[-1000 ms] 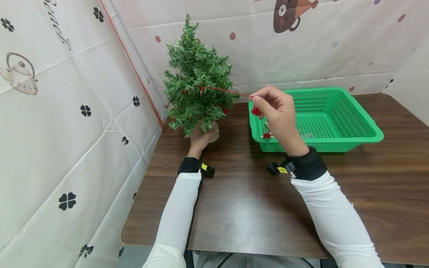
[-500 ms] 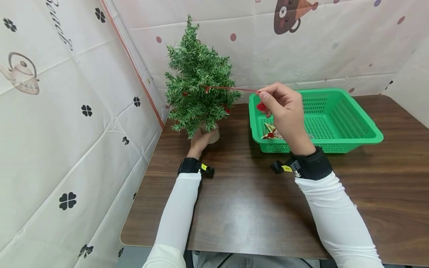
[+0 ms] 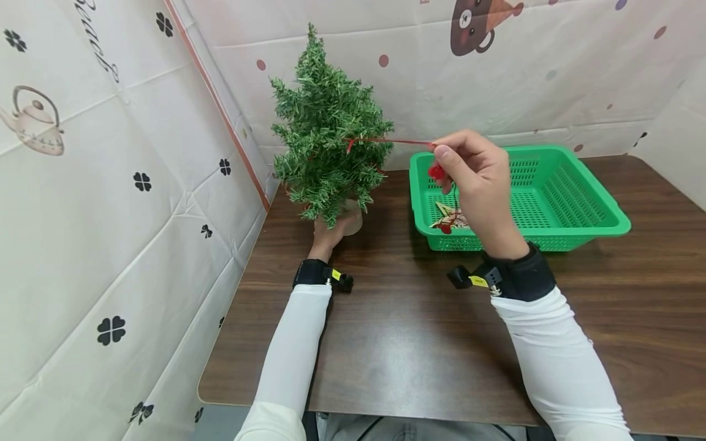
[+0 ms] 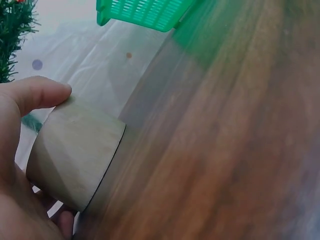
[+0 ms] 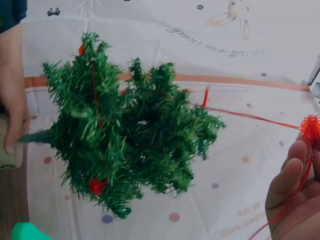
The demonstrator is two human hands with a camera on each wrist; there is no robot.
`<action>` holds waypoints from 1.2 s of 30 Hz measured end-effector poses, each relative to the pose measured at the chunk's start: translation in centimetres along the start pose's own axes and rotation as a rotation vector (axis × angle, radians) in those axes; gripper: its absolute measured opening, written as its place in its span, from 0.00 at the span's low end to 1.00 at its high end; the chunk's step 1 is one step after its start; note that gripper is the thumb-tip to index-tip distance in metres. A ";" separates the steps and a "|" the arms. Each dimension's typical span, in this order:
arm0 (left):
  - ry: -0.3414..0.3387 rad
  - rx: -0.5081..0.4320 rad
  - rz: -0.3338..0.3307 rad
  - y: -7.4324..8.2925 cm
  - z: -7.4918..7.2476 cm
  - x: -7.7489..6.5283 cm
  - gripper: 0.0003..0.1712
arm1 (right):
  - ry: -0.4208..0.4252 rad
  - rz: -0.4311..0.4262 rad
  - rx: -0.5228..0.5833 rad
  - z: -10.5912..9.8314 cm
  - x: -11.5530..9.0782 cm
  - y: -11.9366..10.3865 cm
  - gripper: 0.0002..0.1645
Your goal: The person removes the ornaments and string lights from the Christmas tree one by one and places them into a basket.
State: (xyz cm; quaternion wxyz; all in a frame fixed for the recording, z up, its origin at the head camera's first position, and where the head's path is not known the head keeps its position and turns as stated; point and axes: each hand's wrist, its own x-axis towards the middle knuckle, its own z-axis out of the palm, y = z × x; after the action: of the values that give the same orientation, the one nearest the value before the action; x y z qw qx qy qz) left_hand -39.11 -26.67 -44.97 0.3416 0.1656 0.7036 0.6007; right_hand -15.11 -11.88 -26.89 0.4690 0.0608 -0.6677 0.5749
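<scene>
A small artificial Christmas tree [image 3: 331,122] stands at the back left of the table. My left hand [image 3: 328,237] grips its pale round base [image 4: 77,152], with the thumb over the upper rim in the left wrist view. To the right of the tree, my right hand [image 3: 480,184] pinches a thin red string [image 3: 399,141] that runs taut from the branches. At the fingers of this hand is a small red ribbed, lantern-like bead [image 5: 311,127], and more string trails below it in the right wrist view. Another red ornament [image 5: 97,186] sits among the branches.
A green plastic basket [image 3: 601,229] stands behind and right of my right hand. Inside it lie cream and red decorations [image 3: 449,217], partly hidden by my hand. Printed cloth [image 3: 441,86] covers the walls behind and at left of the wooden table [image 3: 386,343].
My right hand has moved rightward and slightly up, drawing the red string farther out from the tree. The tree has turned a little. My left hand keeps its place at the base.
</scene>
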 end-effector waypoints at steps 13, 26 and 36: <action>0.155 0.482 0.461 -0.6 0.2 1.6 0.33 | -0.050 -0.042 0.056 0.4 -0.2 -1.2 0.09; 0.149 0.544 0.194 -0.3 -0.1 1.4 0.39 | 0.023 -0.032 0.049 -1.2 0.3 -0.4 0.09; 0.157 0.387 0.268 -0.6 -0.1 1.4 0.41 | 0.047 -0.060 0.079 -1.5 0.4 -0.6 0.10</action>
State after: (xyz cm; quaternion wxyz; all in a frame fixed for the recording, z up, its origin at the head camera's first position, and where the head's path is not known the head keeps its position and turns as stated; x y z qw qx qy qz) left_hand -40.10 -26.00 -45.98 0.1651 0.2728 0.8015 0.5059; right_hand -14.15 -10.66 -26.32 0.4987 0.0858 -0.6310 0.5880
